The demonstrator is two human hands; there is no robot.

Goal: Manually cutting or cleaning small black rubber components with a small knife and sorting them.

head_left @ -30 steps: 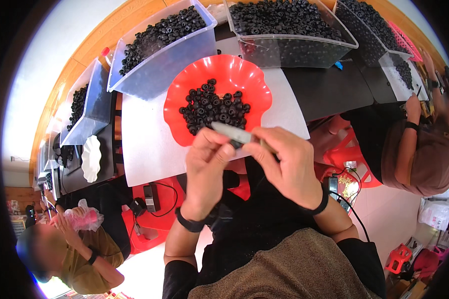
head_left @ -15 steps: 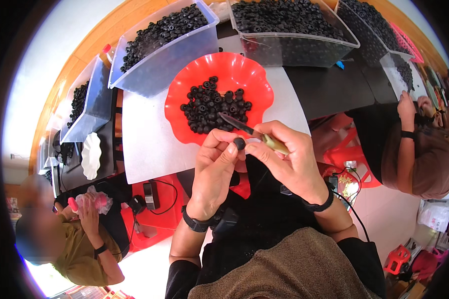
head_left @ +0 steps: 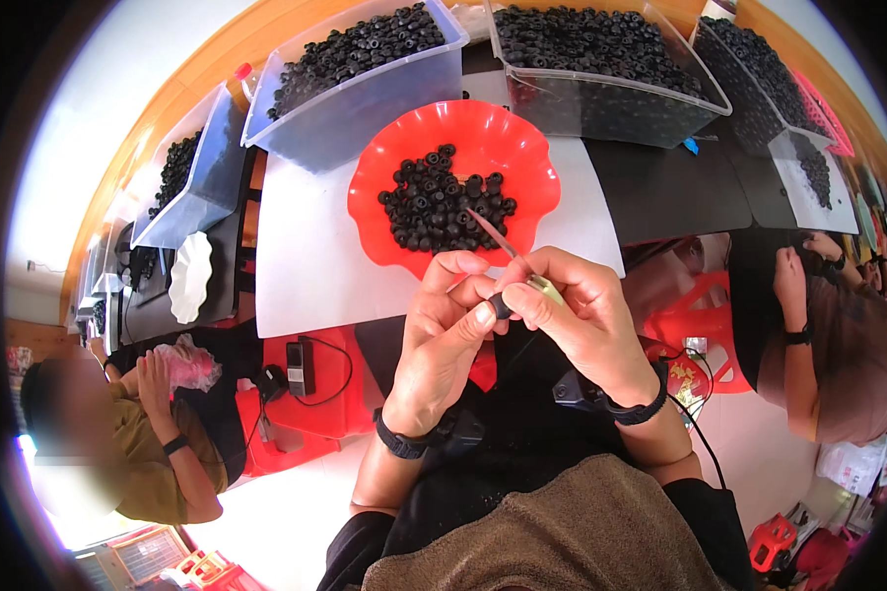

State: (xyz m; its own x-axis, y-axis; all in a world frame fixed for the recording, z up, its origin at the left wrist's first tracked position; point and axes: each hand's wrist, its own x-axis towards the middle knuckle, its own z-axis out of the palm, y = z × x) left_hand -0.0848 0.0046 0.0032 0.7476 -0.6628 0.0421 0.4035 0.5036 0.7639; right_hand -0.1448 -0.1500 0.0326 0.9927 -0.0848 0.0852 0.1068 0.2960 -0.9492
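My left hand (head_left: 450, 320) pinches a small round black rubber-like part (head_left: 500, 305) between thumb and fingertips. In my right hand (head_left: 581, 310) is a small knife (head_left: 542, 286) with a pale yellow-green handle, its narrow blade pointing up and to the left. My right thumb also touches the black part. Both hands are close together just below a red scalloped bowl (head_left: 394, 133). Inside the bowl lies a heap of similar black parts (head_left: 439, 202), several showing holes. The knife tip shows over the heap's right side.
The bowl stands on a white sheet (head_left: 296, 266) on a dark table (head_left: 650, 187). Behind it are clear bins (head_left: 365, 118) filled with black parts. A person (head_left: 158, 424) sits at the left near a white scalloped dish (head_left: 189, 279). Another person (head_left: 838, 345) works at the right.
The view has shifted, so the bowl and bins appear farther right. My hands have drawn closer together, and the knife blade now points more steeply upward.
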